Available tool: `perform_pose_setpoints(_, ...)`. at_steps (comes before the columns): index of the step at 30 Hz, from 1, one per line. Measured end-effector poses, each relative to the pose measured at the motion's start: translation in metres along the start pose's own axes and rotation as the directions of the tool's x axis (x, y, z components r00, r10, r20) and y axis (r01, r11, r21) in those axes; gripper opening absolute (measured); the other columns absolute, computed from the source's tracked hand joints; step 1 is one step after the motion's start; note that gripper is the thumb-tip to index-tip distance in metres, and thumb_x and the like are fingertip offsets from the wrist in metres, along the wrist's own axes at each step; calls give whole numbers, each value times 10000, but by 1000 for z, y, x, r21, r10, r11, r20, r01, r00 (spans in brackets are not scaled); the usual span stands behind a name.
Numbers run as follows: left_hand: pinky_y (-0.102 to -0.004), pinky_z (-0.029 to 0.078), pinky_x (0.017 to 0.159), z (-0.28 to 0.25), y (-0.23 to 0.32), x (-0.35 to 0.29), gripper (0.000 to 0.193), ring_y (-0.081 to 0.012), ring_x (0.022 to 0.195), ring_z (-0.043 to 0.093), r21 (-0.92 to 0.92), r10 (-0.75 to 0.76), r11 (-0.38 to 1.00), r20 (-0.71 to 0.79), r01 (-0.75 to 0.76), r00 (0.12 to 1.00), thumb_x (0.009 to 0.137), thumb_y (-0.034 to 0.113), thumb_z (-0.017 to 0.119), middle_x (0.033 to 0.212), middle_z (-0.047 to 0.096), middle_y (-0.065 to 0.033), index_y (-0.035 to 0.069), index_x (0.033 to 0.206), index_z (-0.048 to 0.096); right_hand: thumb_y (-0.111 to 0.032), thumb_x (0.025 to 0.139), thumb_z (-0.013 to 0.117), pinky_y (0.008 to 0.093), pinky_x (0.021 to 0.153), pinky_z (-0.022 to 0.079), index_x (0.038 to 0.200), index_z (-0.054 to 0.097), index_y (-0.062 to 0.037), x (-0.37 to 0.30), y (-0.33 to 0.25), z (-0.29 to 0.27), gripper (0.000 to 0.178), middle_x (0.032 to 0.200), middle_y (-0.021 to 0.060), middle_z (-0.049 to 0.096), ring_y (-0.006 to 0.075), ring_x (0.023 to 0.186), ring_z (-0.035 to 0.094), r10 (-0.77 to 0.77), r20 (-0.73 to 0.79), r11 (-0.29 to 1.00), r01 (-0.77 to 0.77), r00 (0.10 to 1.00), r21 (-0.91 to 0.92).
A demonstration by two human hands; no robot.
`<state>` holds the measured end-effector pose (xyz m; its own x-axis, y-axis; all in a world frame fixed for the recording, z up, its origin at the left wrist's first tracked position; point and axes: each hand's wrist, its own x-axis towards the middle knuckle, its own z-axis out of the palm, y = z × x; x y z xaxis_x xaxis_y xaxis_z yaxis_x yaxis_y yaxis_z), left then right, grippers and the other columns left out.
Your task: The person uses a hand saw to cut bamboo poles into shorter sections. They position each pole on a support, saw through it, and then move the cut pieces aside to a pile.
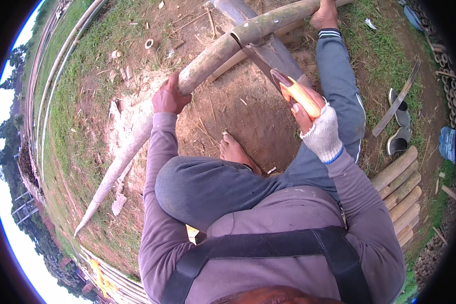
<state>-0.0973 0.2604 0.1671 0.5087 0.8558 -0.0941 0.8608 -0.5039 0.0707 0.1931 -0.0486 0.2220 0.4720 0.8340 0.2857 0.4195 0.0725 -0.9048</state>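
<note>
My left hand (171, 96) is wrapped round the near end of a thick bamboo pole (210, 62). The pole lies across a greyish log (281, 58), and my bare foot (325, 16) presses on it farther along, at the upper right. In a white fingerless glove, my right hand (316, 124) grips the orange-brown wooden handle of a handsaw (300, 95). The saw's blade runs up and left to the bamboo, where its tip meets a dark cut in the top of the pole. How deep the blade sits is hard to see.
Bare dirt with pale sawdust and chips surrounds my other foot (234, 152). A long tapering pole (117, 167) lies at the left. On the right are slippers (399, 141), a flat strip (397, 101) and stacked bamboo lengths (403, 190). A cut bamboo ring (149, 44) lies on the ground.
</note>
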Motion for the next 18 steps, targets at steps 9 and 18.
perform_pose_setpoints(9,-494,609,854,-2,9,9,889,-389,1021,757,23,-5,1000,55,4,998,710,409,885,1164,760,-166,206,1509,552,-201,991,743,405,855,587,1282,674,43,96,47,73,387,1118,252,760,366,997,759,-3,-47,980,-6,999,-199)
perform_pose_setpoints(18,-489,613,864,0,3,-4,869,-377,1042,756,2,-30,1000,13,30,999,704,368,898,1173,757,-152,228,1495,568,-57,973,703,362,932,578,1366,648,54,-5,32,15,411,1201,189,754,274,1063,752,14,-30,1000,-13,999,19)
